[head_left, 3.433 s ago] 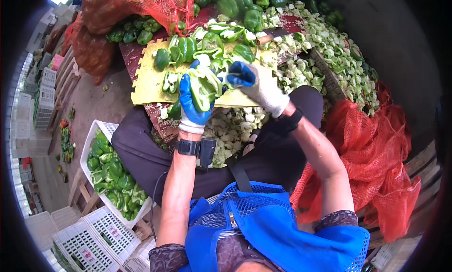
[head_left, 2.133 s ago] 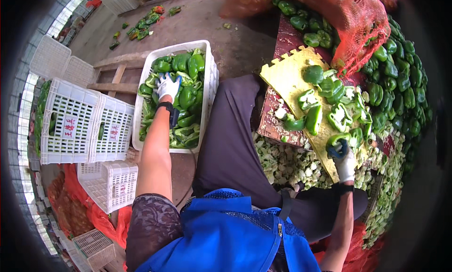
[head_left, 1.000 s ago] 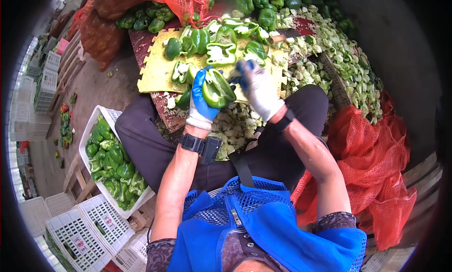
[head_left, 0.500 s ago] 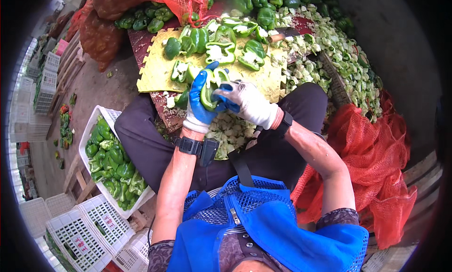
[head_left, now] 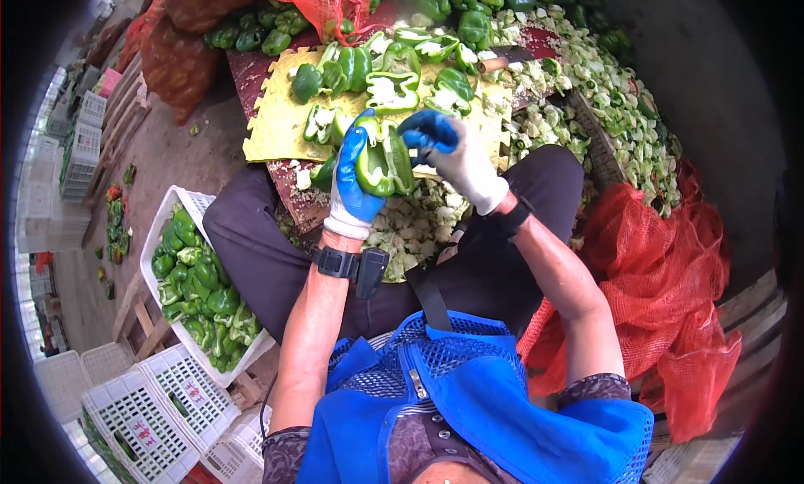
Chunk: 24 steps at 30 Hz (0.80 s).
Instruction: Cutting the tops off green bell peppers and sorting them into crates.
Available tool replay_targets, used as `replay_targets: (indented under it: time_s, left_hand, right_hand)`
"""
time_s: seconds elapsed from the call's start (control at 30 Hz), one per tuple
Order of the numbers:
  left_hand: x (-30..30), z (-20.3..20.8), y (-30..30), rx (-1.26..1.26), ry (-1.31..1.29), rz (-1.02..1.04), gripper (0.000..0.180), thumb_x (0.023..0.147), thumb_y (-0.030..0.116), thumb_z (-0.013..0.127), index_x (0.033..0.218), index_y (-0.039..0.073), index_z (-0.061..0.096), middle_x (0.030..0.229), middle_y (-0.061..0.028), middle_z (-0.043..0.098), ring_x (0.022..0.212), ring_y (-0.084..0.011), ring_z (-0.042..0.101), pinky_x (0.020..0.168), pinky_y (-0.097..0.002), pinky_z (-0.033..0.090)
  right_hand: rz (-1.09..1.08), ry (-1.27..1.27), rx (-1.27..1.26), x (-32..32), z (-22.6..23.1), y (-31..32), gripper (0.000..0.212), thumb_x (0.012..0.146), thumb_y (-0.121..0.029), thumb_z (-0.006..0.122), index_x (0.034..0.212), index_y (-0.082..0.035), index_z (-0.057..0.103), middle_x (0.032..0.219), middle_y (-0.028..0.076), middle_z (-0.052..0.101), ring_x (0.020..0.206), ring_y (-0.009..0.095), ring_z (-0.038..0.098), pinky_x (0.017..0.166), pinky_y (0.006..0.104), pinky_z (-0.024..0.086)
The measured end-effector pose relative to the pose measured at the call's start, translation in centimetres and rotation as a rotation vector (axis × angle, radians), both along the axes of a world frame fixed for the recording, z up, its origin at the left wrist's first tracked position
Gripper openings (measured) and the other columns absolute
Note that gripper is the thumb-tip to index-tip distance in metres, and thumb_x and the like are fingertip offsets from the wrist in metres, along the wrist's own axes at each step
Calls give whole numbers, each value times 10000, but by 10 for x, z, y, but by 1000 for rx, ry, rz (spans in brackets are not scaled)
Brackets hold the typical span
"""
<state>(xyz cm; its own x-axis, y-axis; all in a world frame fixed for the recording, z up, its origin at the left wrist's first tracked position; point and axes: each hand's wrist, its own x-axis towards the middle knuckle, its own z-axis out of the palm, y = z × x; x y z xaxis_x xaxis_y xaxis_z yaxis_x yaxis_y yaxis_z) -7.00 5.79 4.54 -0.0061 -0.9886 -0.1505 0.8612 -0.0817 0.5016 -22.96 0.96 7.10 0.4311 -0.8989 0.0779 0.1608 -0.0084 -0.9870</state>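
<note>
pepper point(head_left: 389, 164), cut open with its hollow and pale ribs showing, is in the left hand point(head_left: 355, 187), just above the near edge of the yellow mat point(head_left: 280, 124). the left hand is wrapped around the pepper's left side. the right hand point(head_left: 452, 153) is just beside it on the right, fingers point(head_left: 431, 131) curled; whether they pinch anything, i cannot tell. cut pieces point(head_left: 392, 92) lie on the mat beyond the pepper. a knife point(head_left: 496, 64) lies near the mat's far right corner. at the left, a white crate point(head_left: 195, 198) holds green peppers point(head_left: 201, 275); at the right, a red net point(head_left: 649, 291) is heaped.
</note>
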Motion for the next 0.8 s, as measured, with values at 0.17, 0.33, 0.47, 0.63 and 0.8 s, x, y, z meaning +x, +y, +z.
replay_targets:
  time_s: [0.17, 0.33, 0.47, 0.63, 0.8]
  left_hand:
    - [-6, 1, 3, -107, -413, 74, 466, 937, 244, 569, 1350, 50, 476, 1134, -66, 590, 967, -151, 612, 745, -285, 547]
    - [-11, -20, 4, -124, -376, 50, 511, 943, 250, 542, 1401, 51, 435, 1222, -68, 570, 1083, -186, 573, 939, -345, 480]
    - [-10, -12, 2, -39, 24, -63, 502, 948, 279, 536, 1390, 59, 447, 1293, -97, 559, 1148, -231, 560, 1021, -378, 434]
    - [-19, -22, 0, 3, 65, -57, 453, 979, 282, 497, 1363, 43, 464, 1289, -92, 572, 1168, -222, 558, 1060, -378, 408]
    - [11, -26, 10, -83, 24, -56, 486, 969, 235, 508, 1422, 99, 395, 1269, -135, 567, 1073, -270, 614, 884, -484, 540]
  right_hand:
    - [-107, 963, -820, 9, -1, 14, 308, 810, -257, 691, 982, -21, 593, 796, 159, 618, 729, 335, 625, 640, 428, 491]
    - [20, 504, -306, -4, -19, 1, 209, 872, -162, 690, 983, -6, 607, 763, 91, 625, 669, 133, 577, 630, 333, 479]
    - [-110, 461, -362, -10, -6, -1, 272, 851, -154, 716, 1068, -29, 611, 866, 98, 626, 738, 130, 577, 650, 316, 480]
    - [-107, 744, -954, -6, -10, 2, 512, 759, -128, 715, 1239, -90, 542, 1073, 163, 605, 908, 347, 616, 782, 421, 498]
    - [-339, 265, -279, -7, -4, -30, 287, 863, -29, 645, 1146, -3, 608, 950, 122, 685, 777, 166, 646, 743, 328, 523]
